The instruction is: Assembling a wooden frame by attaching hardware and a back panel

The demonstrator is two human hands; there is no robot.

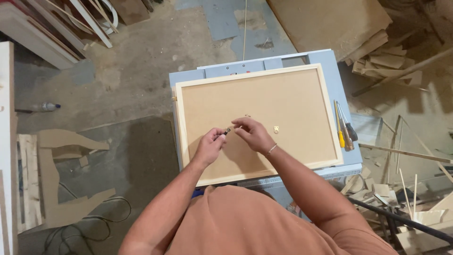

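Note:
A picture frame [258, 119] lies back-up on a grey work table [330, 63], its brown board edged in pale wood. My left hand [209, 145] grips a small dark tool [226, 131] above the board. My right hand [251, 133] pinches something tiny at the tool's tip; what it is I cannot make out. A brass hanger plate [277, 129] rests on the board just right of my right hand. A few small screws [247, 115] lie a little beyond my fingers.
Screwdrivers with yellow, wooden and black handles [345, 133] lie along the table's right edge. Wood offcuts and strips [391, 61] are piled on the floor at right. Cardboard cutouts [61, 156], cables and a plastic bottle [47, 107] lie at left.

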